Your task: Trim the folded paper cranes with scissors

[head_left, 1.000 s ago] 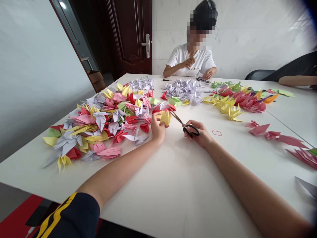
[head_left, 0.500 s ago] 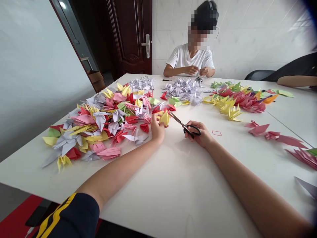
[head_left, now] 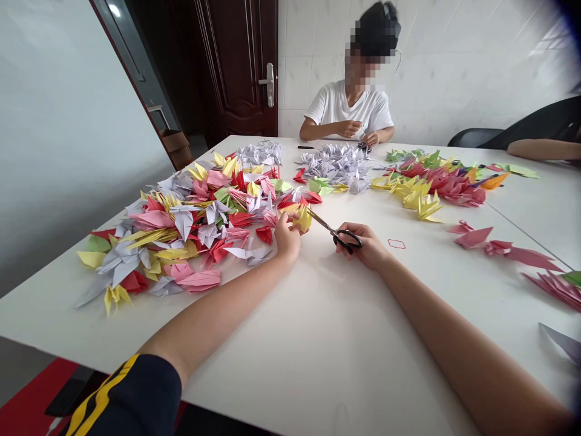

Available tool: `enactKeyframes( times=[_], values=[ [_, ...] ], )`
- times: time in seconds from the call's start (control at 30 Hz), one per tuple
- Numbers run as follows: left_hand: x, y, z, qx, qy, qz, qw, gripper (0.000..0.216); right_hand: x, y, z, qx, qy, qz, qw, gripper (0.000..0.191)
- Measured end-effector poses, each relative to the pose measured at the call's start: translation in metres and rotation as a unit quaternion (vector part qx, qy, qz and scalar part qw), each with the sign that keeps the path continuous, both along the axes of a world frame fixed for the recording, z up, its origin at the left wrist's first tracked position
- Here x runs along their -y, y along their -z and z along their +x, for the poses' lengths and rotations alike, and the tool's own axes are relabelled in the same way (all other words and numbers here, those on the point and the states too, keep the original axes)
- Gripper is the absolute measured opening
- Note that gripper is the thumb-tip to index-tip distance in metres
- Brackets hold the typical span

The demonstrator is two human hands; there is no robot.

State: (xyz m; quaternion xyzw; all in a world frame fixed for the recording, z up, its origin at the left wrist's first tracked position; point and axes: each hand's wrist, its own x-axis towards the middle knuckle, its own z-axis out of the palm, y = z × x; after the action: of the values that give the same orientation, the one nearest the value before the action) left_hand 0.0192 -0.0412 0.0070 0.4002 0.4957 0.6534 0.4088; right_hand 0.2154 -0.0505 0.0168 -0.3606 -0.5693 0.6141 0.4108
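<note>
My left hand (head_left: 287,236) is closed on a yellow folded paper crane (head_left: 302,219), pinched by its fingers over the table. The black-handled scissors (head_left: 333,232) are in my right hand (head_left: 363,243), with fingers through the loops. Their blades point left, and the tips reach the upper edge of the yellow crane; whether they cut into the paper I cannot tell. Just left of my left hand spreads a large pile of paper cranes (head_left: 200,215) in pink, red, yellow, green and pale lilac.
Across the white table (head_left: 327,339) a person in a white shirt (head_left: 347,109) handles something small. Pale lilac cranes (head_left: 336,163) lie before them. Yellow and red cranes (head_left: 436,184) are farther right, pink ones (head_left: 521,251) near the right edge. A second person's forearm (head_left: 542,149) rests at right.
The scissors have shifted slightly left, their tips now at the yellow crane, and the blades look closer together. The crane has turned a little. The person opposite has lowered one hand.
</note>
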Motion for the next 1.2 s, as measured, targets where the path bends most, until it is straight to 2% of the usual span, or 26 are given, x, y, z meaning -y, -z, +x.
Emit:
enactKeyframes(
  times=[0.2, 0.33, 0.6, 0.87, 1.2],
  values=[
    [-0.002, 0.002, -0.002, -0.053, -0.015, -0.013, 0.998, 0.028, 0.0, 0.0, 0.003, -0.026, 0.004, 0.007, 1.0, 0.037],
    [-0.006, 0.007, -0.003, -0.063, -0.025, -0.012, 0.998, 0.022, 0.0, -0.001, 0.002, -0.007, -0.001, 0.006, 1.0, 0.035],
    [-0.009, 0.012, -0.002, 0.029, -0.018, -0.02, 0.999, 0.018, 0.001, -0.001, 0.003, -0.004, 0.001, 0.021, 1.0, 0.036],
    [-0.005, 0.002, -0.003, 0.128, -0.02, -0.037, 0.991, 0.013, 0.003, 0.0, -0.003, 0.095, 0.011, 0.016, 0.995, 0.036],
    [-0.006, 0.01, -0.004, 0.059, -0.041, 0.021, 0.997, 0.012, 0.005, 0.0, -0.008, 0.14, 0.005, 0.066, 0.988, 0.036]
  ],
)
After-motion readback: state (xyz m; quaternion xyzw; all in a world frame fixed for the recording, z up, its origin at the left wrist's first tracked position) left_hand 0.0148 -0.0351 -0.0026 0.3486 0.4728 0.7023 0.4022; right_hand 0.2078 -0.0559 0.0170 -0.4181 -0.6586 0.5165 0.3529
